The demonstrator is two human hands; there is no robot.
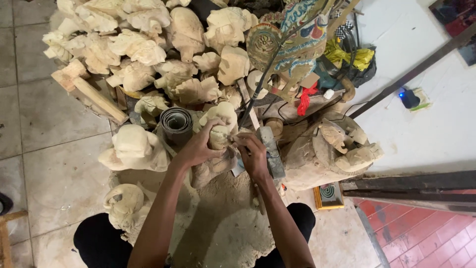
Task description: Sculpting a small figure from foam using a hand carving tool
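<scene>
The left hand (198, 149) is gripping a pale wooden carving (220, 126) on the stump (307, 164), fingers wrapped firmly, while the right hand (253, 156) is closing around a small tool, probably needing short, controlled strokes against a steady hold.

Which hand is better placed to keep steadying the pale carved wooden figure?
Left, probably. The left hand wraps around the pale carved wooden figure, while the right hand sits beside it, fingers pinched as if on a small tool that I cannot make out.
</scene>
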